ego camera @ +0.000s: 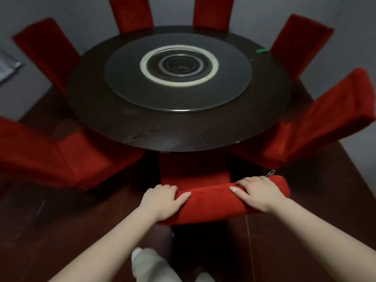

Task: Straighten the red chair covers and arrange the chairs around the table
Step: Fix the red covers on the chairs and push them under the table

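Both hands, left hand [162, 202] and right hand [258, 194], grip the near chair back [213, 206], fingers curled over; an even, square push toward the tabletop [142, 127] is advisable.

red chair covers [215, 202], dark brown table [126, 127]

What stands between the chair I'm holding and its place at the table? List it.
Nothing visible. Left hand and right hand grip the chair back; its seat already reaches the table edge, in the gap between the left neighbour and right neighbour. Under the table is too dark to judge.
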Demonstrator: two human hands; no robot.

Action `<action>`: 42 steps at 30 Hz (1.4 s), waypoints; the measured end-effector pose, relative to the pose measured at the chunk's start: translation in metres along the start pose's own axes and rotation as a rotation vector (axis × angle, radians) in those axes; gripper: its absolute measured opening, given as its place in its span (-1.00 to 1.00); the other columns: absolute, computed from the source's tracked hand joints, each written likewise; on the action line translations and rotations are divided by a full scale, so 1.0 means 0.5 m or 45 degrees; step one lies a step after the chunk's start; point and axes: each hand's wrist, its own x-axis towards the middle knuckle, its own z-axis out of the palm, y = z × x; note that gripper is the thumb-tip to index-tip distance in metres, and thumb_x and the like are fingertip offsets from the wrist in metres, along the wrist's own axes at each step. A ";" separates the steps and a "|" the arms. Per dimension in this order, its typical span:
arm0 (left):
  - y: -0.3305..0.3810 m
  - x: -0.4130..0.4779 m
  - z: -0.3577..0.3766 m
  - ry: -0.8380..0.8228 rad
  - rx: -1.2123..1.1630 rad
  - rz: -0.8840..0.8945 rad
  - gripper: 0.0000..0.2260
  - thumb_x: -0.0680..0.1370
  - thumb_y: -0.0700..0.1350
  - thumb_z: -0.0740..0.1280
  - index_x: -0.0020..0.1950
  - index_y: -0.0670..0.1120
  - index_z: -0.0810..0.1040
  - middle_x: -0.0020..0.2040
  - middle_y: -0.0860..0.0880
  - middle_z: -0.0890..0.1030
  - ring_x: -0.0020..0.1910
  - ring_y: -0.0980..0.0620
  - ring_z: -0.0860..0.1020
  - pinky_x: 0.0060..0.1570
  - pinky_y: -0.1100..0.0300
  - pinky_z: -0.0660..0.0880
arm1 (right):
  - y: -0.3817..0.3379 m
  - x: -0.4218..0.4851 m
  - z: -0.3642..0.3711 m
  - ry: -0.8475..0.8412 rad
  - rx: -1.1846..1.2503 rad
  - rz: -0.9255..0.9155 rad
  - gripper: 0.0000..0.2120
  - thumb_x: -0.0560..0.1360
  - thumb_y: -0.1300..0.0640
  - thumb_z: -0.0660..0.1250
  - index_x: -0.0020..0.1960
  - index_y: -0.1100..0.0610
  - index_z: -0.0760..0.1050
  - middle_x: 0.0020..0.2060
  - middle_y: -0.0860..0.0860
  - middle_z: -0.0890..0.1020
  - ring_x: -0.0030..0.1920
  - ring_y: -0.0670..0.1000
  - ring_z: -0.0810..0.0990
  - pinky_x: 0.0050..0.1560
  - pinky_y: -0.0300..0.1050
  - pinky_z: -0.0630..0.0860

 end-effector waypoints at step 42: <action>-0.031 -0.147 0.124 0.716 0.047 -0.162 -0.61 0.53 0.16 0.13 -0.43 -0.01 0.35 -0.49 0.02 0.43 -0.45 -0.06 0.48 -0.33 0.07 0.36 | -0.064 -0.027 0.076 0.591 -0.060 -0.013 -0.47 0.51 -0.18 -0.02 -0.35 0.11 0.54 -0.39 0.02 0.60 -0.34 0.11 0.57 -0.25 -0.02 0.38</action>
